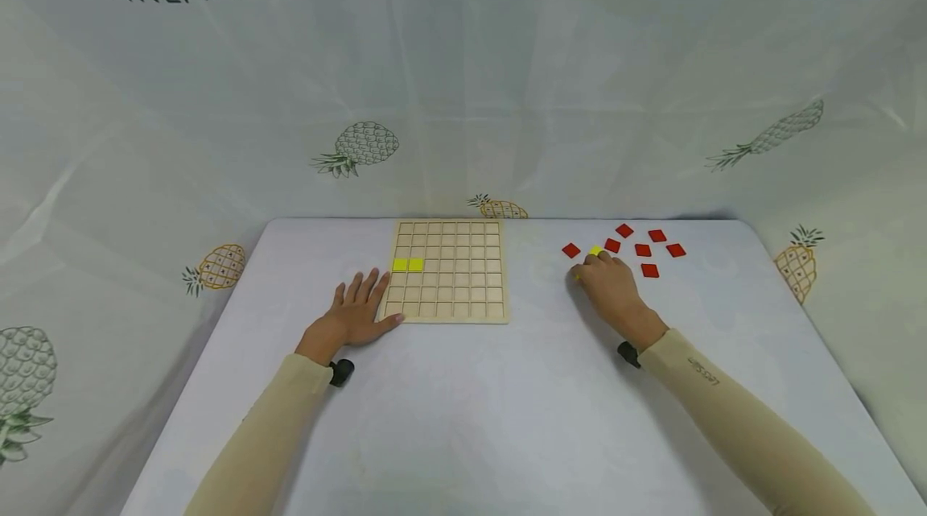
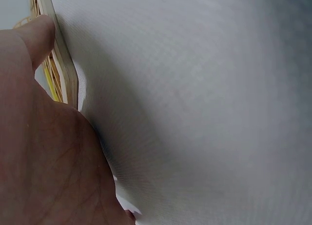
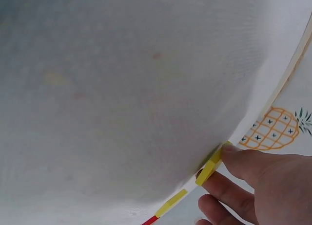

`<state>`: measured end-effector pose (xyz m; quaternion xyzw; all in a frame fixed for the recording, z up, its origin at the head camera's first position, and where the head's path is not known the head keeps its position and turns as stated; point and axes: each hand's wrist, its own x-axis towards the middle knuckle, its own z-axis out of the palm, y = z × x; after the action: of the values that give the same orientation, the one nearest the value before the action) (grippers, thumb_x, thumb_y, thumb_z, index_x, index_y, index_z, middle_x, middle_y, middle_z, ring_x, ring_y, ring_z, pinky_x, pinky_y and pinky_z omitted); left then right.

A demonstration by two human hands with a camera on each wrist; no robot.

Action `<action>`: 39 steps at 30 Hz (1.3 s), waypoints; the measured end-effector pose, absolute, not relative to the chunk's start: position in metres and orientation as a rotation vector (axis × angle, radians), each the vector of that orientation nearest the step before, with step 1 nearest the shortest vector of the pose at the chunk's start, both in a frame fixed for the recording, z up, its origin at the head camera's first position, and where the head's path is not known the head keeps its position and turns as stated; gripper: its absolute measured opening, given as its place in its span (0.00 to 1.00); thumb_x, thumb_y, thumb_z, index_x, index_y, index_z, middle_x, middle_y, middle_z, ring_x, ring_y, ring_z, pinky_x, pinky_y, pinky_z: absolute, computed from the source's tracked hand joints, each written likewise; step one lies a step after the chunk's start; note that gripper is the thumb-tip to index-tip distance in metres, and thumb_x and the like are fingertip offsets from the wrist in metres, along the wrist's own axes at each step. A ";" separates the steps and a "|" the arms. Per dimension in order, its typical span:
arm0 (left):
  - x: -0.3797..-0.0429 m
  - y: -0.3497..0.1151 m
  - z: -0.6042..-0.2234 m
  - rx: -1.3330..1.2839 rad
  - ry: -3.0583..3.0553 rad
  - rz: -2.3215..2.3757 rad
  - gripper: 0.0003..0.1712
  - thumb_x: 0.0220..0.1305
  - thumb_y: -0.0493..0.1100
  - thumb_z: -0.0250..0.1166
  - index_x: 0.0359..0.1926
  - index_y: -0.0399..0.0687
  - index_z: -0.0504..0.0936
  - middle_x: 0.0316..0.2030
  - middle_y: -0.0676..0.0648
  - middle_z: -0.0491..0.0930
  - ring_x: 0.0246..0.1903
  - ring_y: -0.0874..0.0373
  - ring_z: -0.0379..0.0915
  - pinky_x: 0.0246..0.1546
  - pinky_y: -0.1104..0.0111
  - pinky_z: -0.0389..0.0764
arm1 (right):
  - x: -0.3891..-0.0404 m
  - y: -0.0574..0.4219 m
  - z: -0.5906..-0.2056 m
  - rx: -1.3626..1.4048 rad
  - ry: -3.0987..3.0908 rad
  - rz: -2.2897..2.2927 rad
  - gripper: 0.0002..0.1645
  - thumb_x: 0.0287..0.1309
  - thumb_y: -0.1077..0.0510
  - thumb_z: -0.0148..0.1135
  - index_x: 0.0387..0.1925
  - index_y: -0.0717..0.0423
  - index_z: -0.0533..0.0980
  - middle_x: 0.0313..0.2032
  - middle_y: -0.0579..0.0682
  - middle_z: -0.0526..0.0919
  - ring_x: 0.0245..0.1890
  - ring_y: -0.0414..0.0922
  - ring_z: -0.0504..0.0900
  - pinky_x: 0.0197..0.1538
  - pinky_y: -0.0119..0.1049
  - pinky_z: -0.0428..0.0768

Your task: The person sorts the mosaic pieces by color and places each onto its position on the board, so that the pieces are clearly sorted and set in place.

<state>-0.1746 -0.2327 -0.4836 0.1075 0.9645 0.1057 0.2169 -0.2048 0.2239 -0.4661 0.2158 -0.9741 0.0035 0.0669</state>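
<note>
A square wooden grid board point(image 1: 452, 278) lies on the white table, with two yellow square tiles side by side in its left columns, such as this yellow tile point(image 1: 416, 265). My left hand point(image 1: 355, 315) rests at the board's lower left corner, fingers straight and spread. In the left wrist view its thumb point(image 2: 40, 37) touches the board's edge point(image 2: 68, 74). To the right, my right hand point(image 1: 611, 291) pinches a yellow tile point(image 3: 210, 166) between thumb and fingers, close above the table. Another yellow tile point(image 3: 170, 203) lies just past it, partly covered by the hand in the head view.
Several red tiles point(image 1: 642, 250) are scattered at the table's back right, beyond and beside my right hand. One red tile point(image 1: 571, 250) lies nearer the board. A cloth printed with pineapples point(image 1: 504, 209) hangs behind the table's back edge.
</note>
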 end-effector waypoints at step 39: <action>-0.175 -0.233 -0.483 0.285 2.670 0.278 0.55 0.79 0.70 0.48 0.86 0.44 0.33 0.85 0.36 0.28 0.83 0.33 0.22 0.78 0.36 0.28 | -0.220 0.087 -0.448 0.879 -2.614 0.415 0.09 0.64 0.64 0.74 0.46 0.57 0.90 0.42 0.52 0.90 0.43 0.52 0.85 0.48 0.43 0.86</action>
<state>-0.1747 -0.2328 -0.4832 0.1028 0.9651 0.1005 0.2191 -0.2202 0.0873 -0.4480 0.3103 -0.9227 0.1465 0.1756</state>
